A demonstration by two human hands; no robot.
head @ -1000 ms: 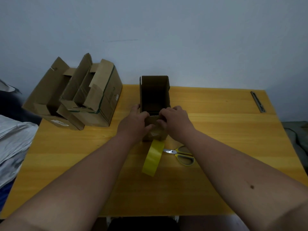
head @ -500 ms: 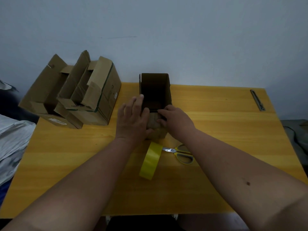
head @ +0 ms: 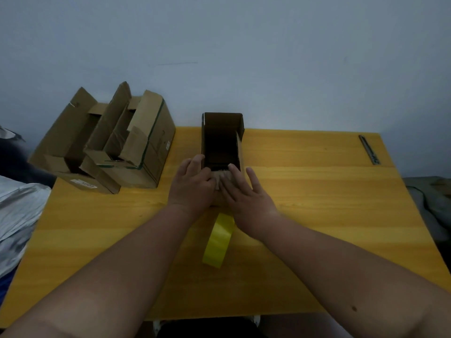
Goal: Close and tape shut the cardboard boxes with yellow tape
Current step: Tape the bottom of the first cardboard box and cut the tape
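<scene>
Pressing on the near end of the small cardboard box (head: 222,140), both hands work at the same flap. The box stands on the yellow counter (head: 317,191) with its long axis running straight away from the person, its dark open top facing up and its far flaps upright. The left hand (head: 191,186) lies along the box's near left corner, fingers fairly straight against the cardboard; the right hand (head: 246,193) rests flat on the near end with fingers spread, holding nothing. Neither grip pinches anything, though the flap under the palms is mostly hidden, so it may be partly folded in. The roll of yellow tape (head: 218,241) stands on edge just behind the wrists, between the forearms and slightly nearer the right one. So the tape lies toward the person from both hands, and the box opening lies away.

Compared with half a second ago, the right hand has opened from a curled hold to flat, spread fingers. The scissors, seen then beside the tape, are now covered by the right forearm. Two larger open boxes (head: 109,145) sit at the counter's left.
</scene>
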